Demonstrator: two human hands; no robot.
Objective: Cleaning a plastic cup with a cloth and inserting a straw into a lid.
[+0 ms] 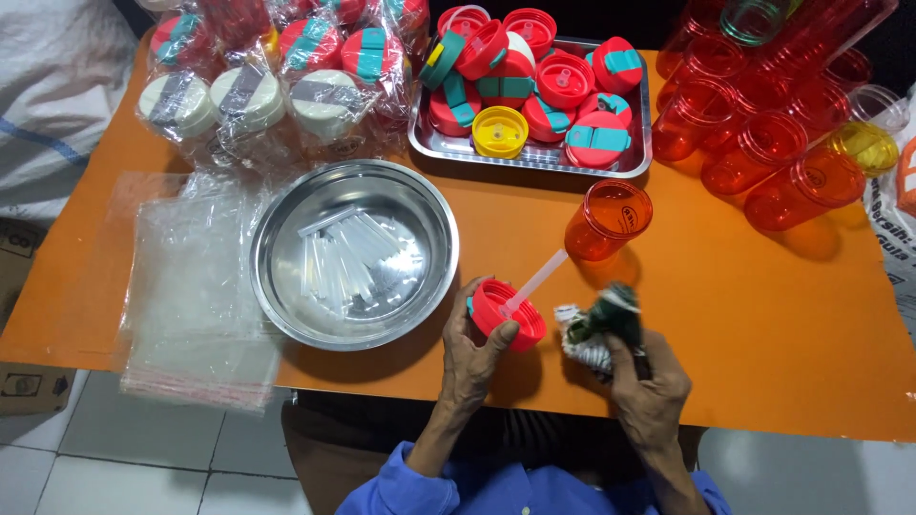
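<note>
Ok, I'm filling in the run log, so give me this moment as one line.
left hand: holds red lid with straw | right hand: grips dark green bundle | orange cup: upright, apart | steel bowl: straws

One steel bowl (354, 253), one tray (641, 153) — one upright orange cup (607, 220).

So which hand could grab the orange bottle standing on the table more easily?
Probably the right hand. The orange bottle stands just above it, and it holds only a small dark green bundle. The left hand is busy gripping the red lid with its straw.
</note>
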